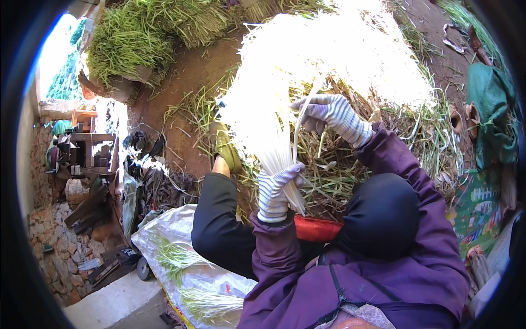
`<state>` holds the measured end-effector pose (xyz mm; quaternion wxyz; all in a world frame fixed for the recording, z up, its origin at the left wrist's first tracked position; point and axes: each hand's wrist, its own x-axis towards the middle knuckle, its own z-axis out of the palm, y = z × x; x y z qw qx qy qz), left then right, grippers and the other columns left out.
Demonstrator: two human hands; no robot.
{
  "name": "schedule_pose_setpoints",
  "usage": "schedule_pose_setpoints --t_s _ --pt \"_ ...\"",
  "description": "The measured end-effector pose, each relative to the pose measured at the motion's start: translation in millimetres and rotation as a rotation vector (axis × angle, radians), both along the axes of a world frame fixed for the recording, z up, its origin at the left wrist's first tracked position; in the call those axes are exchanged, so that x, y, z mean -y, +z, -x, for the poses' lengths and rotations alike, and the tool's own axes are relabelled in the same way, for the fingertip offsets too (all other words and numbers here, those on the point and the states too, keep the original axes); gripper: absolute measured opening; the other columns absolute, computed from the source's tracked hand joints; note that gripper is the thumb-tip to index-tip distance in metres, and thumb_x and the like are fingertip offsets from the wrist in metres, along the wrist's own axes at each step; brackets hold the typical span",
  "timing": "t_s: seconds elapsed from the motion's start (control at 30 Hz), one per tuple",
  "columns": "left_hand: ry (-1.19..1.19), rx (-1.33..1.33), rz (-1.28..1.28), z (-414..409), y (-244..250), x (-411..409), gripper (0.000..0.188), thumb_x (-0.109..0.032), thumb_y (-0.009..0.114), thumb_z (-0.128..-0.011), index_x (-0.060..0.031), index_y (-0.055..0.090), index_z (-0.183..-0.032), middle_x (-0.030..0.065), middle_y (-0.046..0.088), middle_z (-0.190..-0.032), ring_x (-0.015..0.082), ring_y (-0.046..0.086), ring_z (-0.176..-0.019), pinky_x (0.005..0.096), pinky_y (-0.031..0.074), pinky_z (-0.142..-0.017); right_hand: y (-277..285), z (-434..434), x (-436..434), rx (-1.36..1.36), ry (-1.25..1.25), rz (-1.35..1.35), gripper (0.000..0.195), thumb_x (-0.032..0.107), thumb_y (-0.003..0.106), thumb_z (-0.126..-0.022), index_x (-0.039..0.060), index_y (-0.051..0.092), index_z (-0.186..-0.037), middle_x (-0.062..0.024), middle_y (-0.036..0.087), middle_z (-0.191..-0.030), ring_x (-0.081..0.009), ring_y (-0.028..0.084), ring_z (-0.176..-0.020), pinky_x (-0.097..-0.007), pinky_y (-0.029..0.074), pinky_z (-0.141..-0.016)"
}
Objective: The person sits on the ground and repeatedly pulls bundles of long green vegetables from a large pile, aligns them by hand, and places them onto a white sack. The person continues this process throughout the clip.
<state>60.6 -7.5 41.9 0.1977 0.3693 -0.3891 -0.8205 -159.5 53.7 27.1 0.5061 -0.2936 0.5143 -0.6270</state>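
My left hand [278, 192], in a striped knit glove, grips a bunch of long pale plant stalks [274, 154] near its lower end. The cut ends stick out below the fist, and the upper part fades into glare. Up and to the right, my right hand [333, 117], gloved alike, has its fingertips on a single pale stalk [296, 135] that bends beside the bunch. Under both hands spreads a heap of stalks and dry leaf trimmings [328, 168]. Strong sunlight whitens its far part, hiding detail there.
Green leafy bundles [131, 45] are piled at upper left. Tied pale bunches [211, 304] lie on a white plastic sheet [160, 228] at lower left. My bent knee [382, 214] rises close to my right arm. A green sack [493, 115] lies at far right.
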Motion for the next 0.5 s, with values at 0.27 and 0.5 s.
schedule_pose_setpoints --t_s 0.27,0.5 --pt "-0.096 0.082 0.043 -20.4 -8.4 13.5 0.028 -0.005 0.076 -0.073 0.0022 0.062 -0.095 0.0084 0.064 -0.071 0.0149 0.059 -0.051 0.0248 0.047 -0.046 -12.9 50.4 -44.8 -0.061 -0.357 -0.047 0.026 0.021 0.054 -0.095 0.0012 0.067 -0.107 0.0009 0.064 -0.071 -0.0053 0.058 -0.055 -0.0171 0.045 -0.048" --pt "-0.007 0.019 -0.023 -28.2 -0.2 25.9 0.042 -0.004 0.076 -0.072 0.0023 0.058 -0.11 0.0093 0.064 -0.074 0.0153 0.058 -0.051 0.0258 0.047 -0.044 -26.1 128.1 -124.5 -0.714 -0.597 -0.422 0.036 0.022 0.057 -0.093 0.0028 0.057 -0.124 -0.0102 0.067 -0.097 -0.0154 0.066 -0.079 -0.0254 0.053 -0.067"
